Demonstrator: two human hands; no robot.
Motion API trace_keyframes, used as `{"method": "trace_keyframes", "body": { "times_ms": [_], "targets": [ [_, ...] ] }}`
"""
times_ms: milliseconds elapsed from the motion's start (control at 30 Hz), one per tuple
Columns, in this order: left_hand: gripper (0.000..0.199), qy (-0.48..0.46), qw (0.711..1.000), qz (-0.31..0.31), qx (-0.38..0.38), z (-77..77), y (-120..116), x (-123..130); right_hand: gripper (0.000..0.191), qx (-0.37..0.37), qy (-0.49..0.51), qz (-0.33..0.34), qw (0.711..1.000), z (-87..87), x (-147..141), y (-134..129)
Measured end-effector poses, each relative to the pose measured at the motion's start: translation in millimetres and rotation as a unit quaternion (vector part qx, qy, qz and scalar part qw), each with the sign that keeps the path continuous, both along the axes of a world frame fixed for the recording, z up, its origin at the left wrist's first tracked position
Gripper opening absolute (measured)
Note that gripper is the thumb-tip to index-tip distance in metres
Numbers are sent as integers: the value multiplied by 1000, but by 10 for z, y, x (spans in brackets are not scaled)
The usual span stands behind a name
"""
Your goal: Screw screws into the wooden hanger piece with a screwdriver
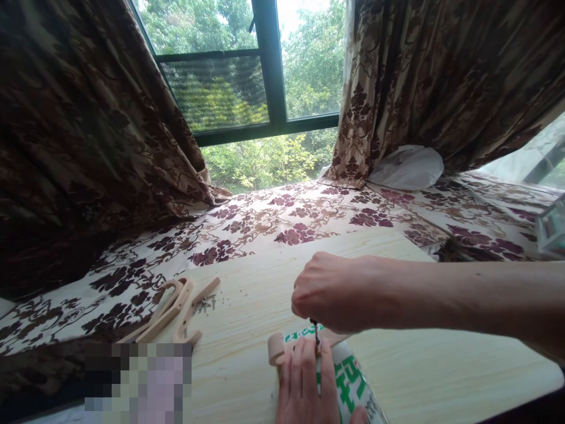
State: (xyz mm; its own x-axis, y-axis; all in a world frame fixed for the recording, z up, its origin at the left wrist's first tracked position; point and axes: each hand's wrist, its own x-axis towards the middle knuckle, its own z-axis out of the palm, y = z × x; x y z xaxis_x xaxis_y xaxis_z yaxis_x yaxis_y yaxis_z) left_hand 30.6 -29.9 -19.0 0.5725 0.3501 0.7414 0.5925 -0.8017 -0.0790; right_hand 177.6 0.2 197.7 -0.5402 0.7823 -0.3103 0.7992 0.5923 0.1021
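Note:
My right hand (pixel 324 290) is closed in a fist around a tool whose handle it hides. From under the fist a thin dark shaft (pixel 316 334) points down between the fingers of my left hand. My left hand (pixel 306 377) lies with its fingers stretched out, pressing on a light wooden piece (pixel 276 348) with a rounded end. Beneath that hand and the wooden piece is a white package with green print (pixel 351 380). What the tool's tip touches is too small to tell.
Curved wooden parts (pixel 183 309) rest at the left of the pale table (pixel 247 306), beside several small screws (pixel 207 303). Behind the table are a floral cloth (pixel 291 212), a white plastic bag (pixel 408 168), curtains and a window. A blurred patch covers the lower left.

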Motion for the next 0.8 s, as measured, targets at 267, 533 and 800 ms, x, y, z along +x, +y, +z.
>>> {"method": "trace_keyframes", "body": {
  "times_ms": [267, 533, 800],
  "targets": [
    [57, -6, 1000, -2, -10, -16, -3, 14, 10, -29, -2, -28, 999, -6, -7, 51],
    [58, 13, 1000, -1, -8, 31, -10, -6, 13, -8, 32, -11, 999, 1, 29, -5],
    [58, 10, 1000, -2, -11, 27, -9, 0, 10, -27, 14, -33, 999, -18, 9, 27]
  ]
}}
